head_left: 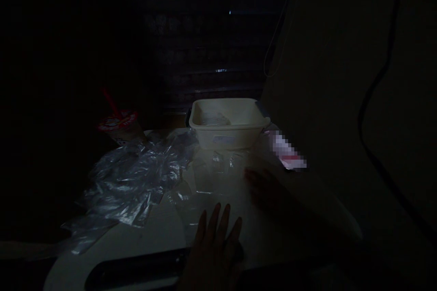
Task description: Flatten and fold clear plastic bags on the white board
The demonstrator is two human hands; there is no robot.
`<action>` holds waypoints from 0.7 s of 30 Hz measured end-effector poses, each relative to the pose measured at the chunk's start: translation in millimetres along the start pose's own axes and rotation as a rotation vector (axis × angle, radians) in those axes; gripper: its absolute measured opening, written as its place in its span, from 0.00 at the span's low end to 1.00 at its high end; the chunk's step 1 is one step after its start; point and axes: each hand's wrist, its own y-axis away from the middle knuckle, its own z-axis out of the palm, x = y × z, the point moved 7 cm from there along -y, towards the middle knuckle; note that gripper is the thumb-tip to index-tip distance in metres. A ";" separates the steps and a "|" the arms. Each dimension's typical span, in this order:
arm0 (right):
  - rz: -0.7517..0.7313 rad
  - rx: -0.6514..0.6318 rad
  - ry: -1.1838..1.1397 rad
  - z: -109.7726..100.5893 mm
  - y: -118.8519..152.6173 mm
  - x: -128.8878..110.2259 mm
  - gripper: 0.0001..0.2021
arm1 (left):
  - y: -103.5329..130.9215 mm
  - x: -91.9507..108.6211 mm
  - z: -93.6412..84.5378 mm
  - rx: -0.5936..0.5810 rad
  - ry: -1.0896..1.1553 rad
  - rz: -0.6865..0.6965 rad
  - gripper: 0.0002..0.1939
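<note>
My left hand (218, 241) is at the near middle of the white table, palm down with its fingers spread. It lies over the right part of a long black bar-shaped object (136, 267), whose kind is too dark to tell. My right hand (268, 191) reaches in from the right, dim and a little blurred, fingers stretched toward the left over the tabletop. Between and beyond the hands lies a sheet or pouch of clear plastic (205, 177). Nothing shows in either hand.
A cream plastic basin (225, 138) stands at the back, something clear inside. Crumpled clear plastic bags (133, 182) cover the left side. Behind them is a cup (124, 132) with a red straw. A pinkish packet (288, 154) lies right. A dark cable (367, 95) hangs at right.
</note>
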 end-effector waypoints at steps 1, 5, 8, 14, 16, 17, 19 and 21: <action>-0.022 0.012 -0.024 -1.8 -3.3 -5.8 0.20 | 1.2 1.8 0.9 0.013 -0.008 0.012 0.32; -0.022 0.031 -0.097 0.0 -17.0 -12.9 0.21 | 6.6 6.6 2.7 0.069 -0.062 0.039 0.34; 0.043 0.024 -0.106 3.0 -28.5 -0.7 0.21 | 10.6 8.8 0.6 0.112 -0.093 0.045 0.33; -0.051 0.011 -0.169 -10.7 -51.2 -14.9 0.21 | 13.2 10.5 0.3 0.163 -0.134 0.024 0.33; -0.116 -0.012 -0.206 -11.9 -58.7 -29.6 0.21 | 13.8 11.8 2.4 0.173 -0.138 0.033 0.33; -0.124 -0.022 -0.218 -10.6 -62.9 -34.2 0.21 | 14.2 12.3 3.4 0.178 -0.140 0.035 0.33; -0.098 -0.032 -0.226 -5.7 -72.6 -35.9 0.21 | 14.9 13.1 5.6 0.177 -0.143 0.036 0.34; -0.058 -0.029 -0.225 -0.3 -82.7 -30.2 0.20 | 15.2 13.1 6.3 0.181 -0.148 0.026 0.34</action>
